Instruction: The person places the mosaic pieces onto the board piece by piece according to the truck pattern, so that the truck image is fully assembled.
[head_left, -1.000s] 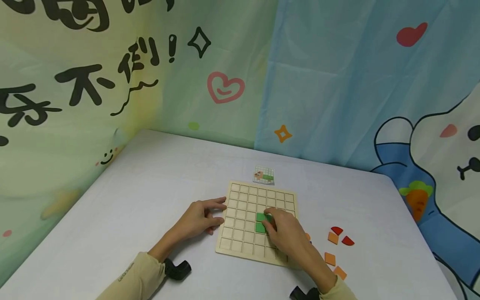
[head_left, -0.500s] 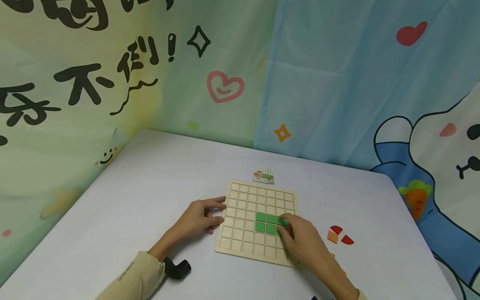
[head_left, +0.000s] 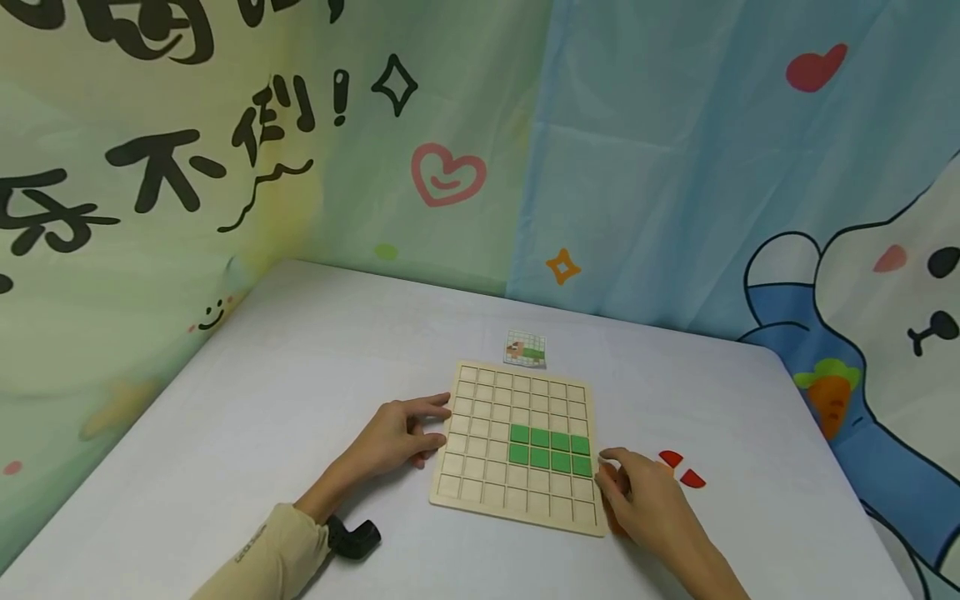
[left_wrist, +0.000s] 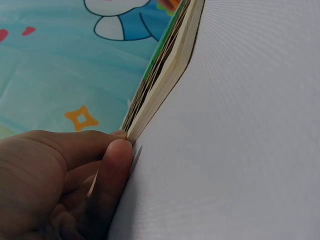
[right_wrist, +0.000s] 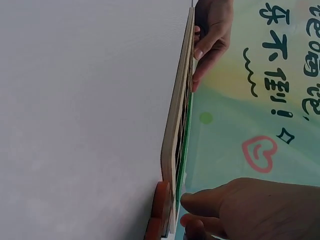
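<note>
On the pale gridded board (head_left: pixel 487 455) lie eight green squares (head_left: pixel 539 457).

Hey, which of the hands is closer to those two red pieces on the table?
The right hand. It is close to the red pieces, between them and the wooden board. The left hand is farther, across the board at its left edge.

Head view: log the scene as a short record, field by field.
Board: gridded, flat on white table
Green squares: eight, two rows of four, reaching the board's right-hand column
Left hand: touches the board's left edge
Right hand: by the board's right edge; contact unclear
Red pieces: two, beside the right hand
Card: beyond the board's far edge
</note>
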